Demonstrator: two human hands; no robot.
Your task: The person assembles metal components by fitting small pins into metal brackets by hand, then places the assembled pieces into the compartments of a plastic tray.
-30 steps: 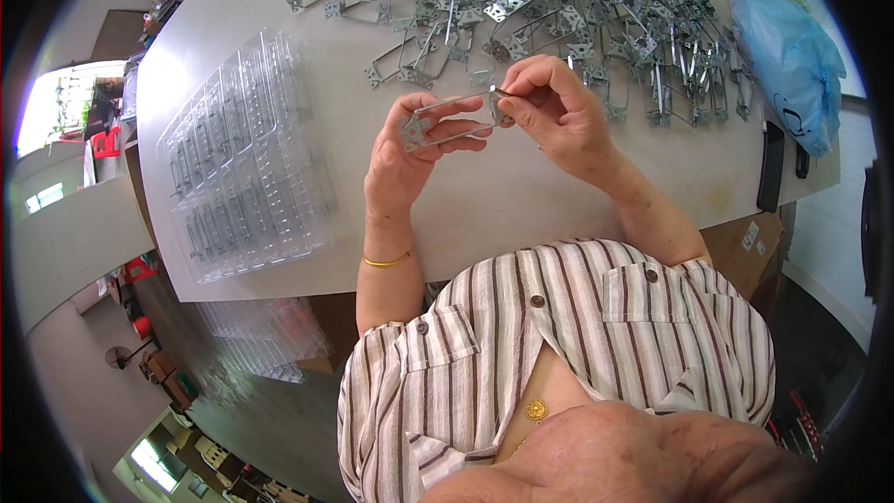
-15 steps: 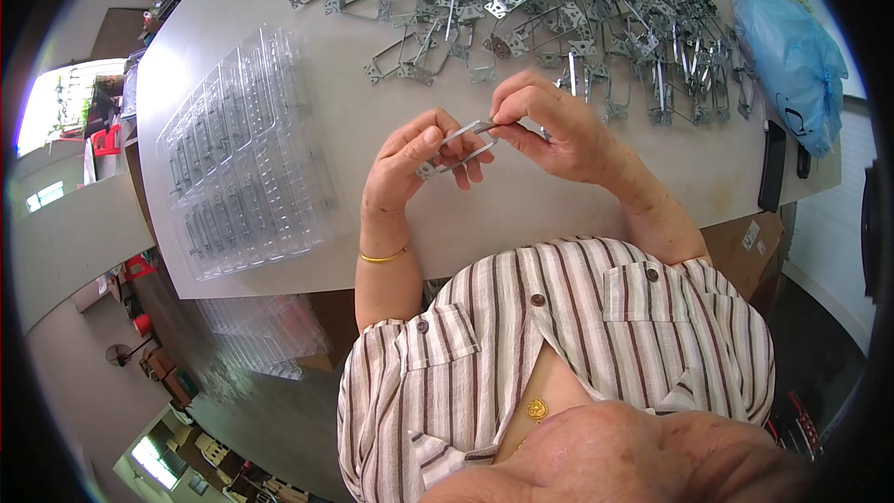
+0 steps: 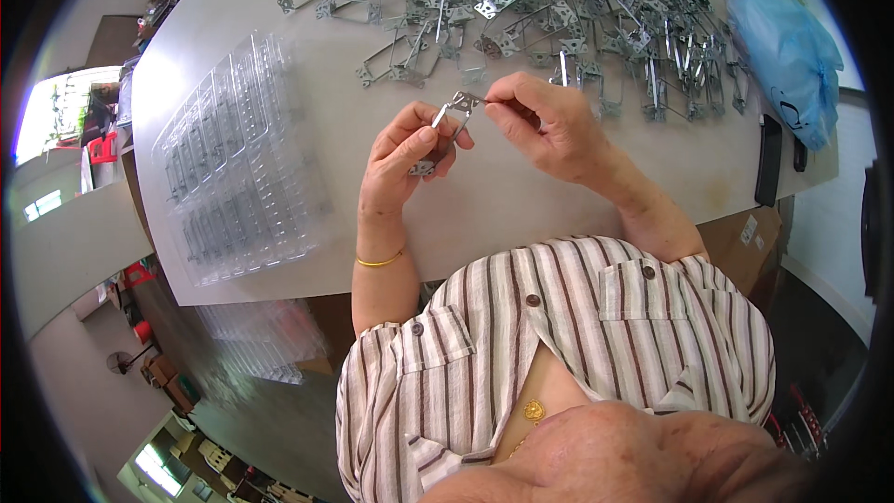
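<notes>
Above the near part of the table, my left hand (image 3: 402,151) is closed around a silvery metal bracket (image 3: 465,101), a narrow frame of two long arms with holed plates at its ends. One end plate shows by my left palm, while the other points up and away. With thumb and forefinger pinched together, my right hand (image 3: 551,126) meets the tip of that far plate. Its other fingers are curled in, so anything small inside them is hidden. Beyond both hands spreads a tangled heap of similar metal brackets (image 3: 563,14).
Clear plastic trays (image 3: 244,168) with rows of compartments, metal parts showing in them, lie at the left of the white table (image 3: 484,214). A blue plastic bag (image 3: 787,61) and a black oblong object (image 3: 769,160) are on the right. A cardboard box (image 3: 745,242) stands below the right edge.
The bracket has turned in my left hand, its far end now tilted up and showing its holed plate face. My right hand has shifted slightly, still pinching at that end.
</notes>
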